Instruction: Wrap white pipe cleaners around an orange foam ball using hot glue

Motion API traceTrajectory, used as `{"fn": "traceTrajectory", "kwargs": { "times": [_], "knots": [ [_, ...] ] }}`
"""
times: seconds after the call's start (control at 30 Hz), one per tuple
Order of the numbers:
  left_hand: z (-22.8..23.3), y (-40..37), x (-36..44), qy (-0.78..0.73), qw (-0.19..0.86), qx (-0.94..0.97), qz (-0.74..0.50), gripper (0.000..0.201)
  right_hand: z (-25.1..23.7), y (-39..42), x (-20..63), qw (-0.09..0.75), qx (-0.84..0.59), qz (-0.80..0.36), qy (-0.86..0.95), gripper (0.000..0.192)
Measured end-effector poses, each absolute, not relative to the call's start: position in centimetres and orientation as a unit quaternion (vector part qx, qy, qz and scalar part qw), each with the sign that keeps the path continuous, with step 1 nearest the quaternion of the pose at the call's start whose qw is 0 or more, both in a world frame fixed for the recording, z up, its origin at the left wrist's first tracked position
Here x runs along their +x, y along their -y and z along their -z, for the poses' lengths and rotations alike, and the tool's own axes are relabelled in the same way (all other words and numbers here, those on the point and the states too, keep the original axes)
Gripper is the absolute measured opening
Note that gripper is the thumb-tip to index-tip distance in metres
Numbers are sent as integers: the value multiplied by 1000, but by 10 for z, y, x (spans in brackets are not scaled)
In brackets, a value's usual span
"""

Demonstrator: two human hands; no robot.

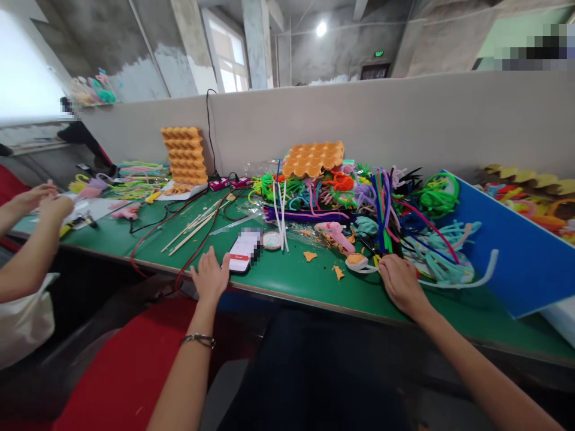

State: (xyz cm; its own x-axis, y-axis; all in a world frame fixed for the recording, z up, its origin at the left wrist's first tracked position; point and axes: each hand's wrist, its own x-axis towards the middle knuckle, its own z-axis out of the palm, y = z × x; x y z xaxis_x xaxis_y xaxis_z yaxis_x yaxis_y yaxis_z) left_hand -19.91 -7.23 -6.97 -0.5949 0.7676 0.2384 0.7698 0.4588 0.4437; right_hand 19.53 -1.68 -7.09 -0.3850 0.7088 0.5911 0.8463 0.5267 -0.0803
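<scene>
My left hand [211, 274] rests at the table's front edge with its fingers spread, beside the left side of a lit phone [240, 251]. My right hand [401, 282] is closed at the right, with its fingers curled down. A bit of yellow and a dark thin part show by its fingertips, but what it grips is hidden. Just left of it lies a white band with a round orange piece [356, 260]. A pink glue gun [336, 235] lies behind that. White pipe cleaners [283, 218] lie across a small round dish [271, 240] near the phone.
A heap of coloured pipe cleaners [309, 194] stretches along the back, with an orange egg tray [314, 158] on top. A blue board [507, 251] leans at the right. Wooden sticks [193, 227] and red cables lie leftward. A co-worker's hands [49, 200] are at far left.
</scene>
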Motion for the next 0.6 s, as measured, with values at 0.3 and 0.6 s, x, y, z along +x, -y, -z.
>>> {"fn": "traceTrajectory", "kwargs": {
  "times": [0.3,0.6],
  "knots": [
    [77,69,-201,853,33,-436,284,52,75,19,192,291,-494,152,805,29],
    [66,71,-191,862,34,-422,280,48,86,13,199,284,-514,155,794,25]
  ]
}}
